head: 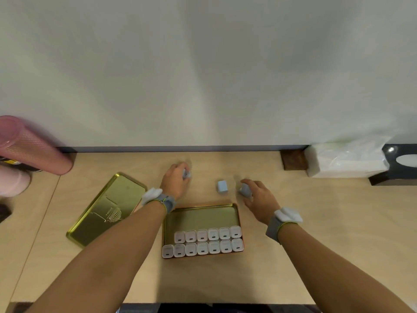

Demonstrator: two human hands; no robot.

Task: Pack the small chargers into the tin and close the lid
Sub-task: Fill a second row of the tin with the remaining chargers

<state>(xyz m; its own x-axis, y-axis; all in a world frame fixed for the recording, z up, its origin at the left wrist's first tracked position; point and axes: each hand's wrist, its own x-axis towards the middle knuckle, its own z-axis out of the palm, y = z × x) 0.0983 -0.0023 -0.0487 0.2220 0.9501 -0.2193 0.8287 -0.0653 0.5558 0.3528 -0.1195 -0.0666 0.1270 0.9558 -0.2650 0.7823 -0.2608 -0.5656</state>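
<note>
Tin (203,216) on the desk (316,222), open, near the front edge between the two forearms; two rows of pale chargers (203,241) packed upright along its near side, the far strip of the golden floor left bare. Lid (106,208) flat on the desk to the left of the tin, set at an angle, apart from it, partly crossed by the left forearm. Beyond the tin, left hand (174,180) curled around a small blue-grey charger (186,173), fingers closed on it, though blurred. Right hand (259,197) likewise closed on another charger (245,190) with fingertips and thumb. Between the hands, one blue charger (222,186) loose on the desk, untouched. Likely trouble, largest first: lid unable to seat if any charger stood proud or tilted in the remaining strip, given how tightly the rows were packed; next, left forearm sweeping back across the lid and knocking it toward the desk's edge; then the two held chargers colliding above the narrow free strip if brought down together; then a fingertip pinch slipping on such a smooth little block and dropping it onto the packed rows, unsettling them; last, the loose blue charger nudged away by either hand and simply left out.
</note>
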